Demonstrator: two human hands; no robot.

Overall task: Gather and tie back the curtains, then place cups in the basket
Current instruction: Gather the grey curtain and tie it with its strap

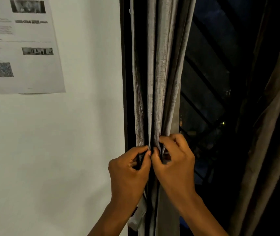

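Note:
A grey curtain (159, 74) hangs bunched into tight folds at the left side of a dark window. My left hand (129, 169) pinches the left folds between thumb and fingers at about waist height of the bunch. Right beside it, my right hand (175, 160) curls its fingers round the right folds, touching the left hand. A second, darker curtain (270, 126) hangs at the far right. No cups or basket are in view.
A white wall (67, 150) fills the left half, with a printed paper sheet (23, 45) stuck on it at the upper left. The dark window (209, 86) with slanted bars lies between the two curtains.

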